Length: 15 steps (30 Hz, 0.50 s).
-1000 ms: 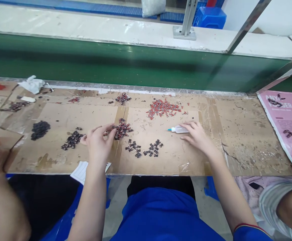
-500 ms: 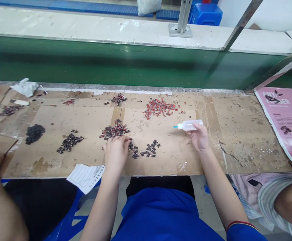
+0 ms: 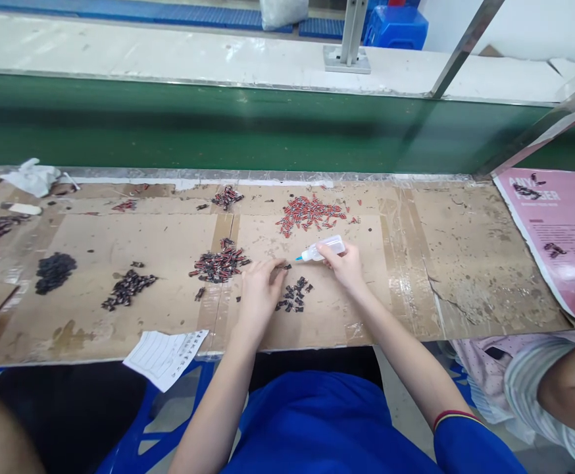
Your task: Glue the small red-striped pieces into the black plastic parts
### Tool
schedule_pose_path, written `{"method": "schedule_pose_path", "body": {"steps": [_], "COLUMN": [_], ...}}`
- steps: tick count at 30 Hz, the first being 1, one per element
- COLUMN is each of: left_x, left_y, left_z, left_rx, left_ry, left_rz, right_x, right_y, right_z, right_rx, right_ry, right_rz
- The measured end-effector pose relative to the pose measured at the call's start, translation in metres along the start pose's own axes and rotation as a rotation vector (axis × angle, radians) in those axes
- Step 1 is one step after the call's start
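My right hand is closed round a clear squeeze bottle with a thin blue tip, tilted toward the left. The tip is close to a small black part pinched between the thumb and fingers of my left hand. Just below my fingers lies a loose group of small black parts. Left of my left hand is a heap of red-and-black parts. Farther back lies a spread of small red pieces.
On the cardboard at left are a dark pile and a pile of black parts. A paper slip overhangs the front edge. Behind runs a green belt. Other people's arms show at both sides; a pink sheet lies right.
My right hand has brought the bottle left, its tip now near my left fingers. My left hand has moved right from the red-and-black heap, holding a black part. The view has shifted slightly.
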State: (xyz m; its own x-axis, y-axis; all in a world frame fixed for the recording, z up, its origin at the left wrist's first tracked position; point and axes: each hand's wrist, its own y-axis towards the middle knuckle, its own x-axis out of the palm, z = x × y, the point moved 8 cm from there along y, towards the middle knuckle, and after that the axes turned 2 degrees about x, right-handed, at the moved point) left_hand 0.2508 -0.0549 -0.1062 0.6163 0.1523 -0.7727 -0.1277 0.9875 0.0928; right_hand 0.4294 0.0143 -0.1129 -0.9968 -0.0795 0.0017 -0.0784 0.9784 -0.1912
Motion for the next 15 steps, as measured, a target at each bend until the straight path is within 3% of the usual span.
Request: {"method": "schedule_pose_path", "body": {"steps": [4,15], "left_x": [-0.0026,-0.0022], "left_y": [0.0015,0.0071], "left_z": [-0.0039,-0.0101], "left_rx": [-0.038,-0.144], "left_ry": [-0.074,-0.271], "left_rz": [0.055,0.024], "right_x": [0.0049,0.0080], "right_y": [-0.0029,-0.0032], "right_z": [0.0021,0.0063], "right_rx": [-0.083,-0.116], "right_ry": [-0.102,-0.204], "right_rz": [-0.029,-0.072]}}
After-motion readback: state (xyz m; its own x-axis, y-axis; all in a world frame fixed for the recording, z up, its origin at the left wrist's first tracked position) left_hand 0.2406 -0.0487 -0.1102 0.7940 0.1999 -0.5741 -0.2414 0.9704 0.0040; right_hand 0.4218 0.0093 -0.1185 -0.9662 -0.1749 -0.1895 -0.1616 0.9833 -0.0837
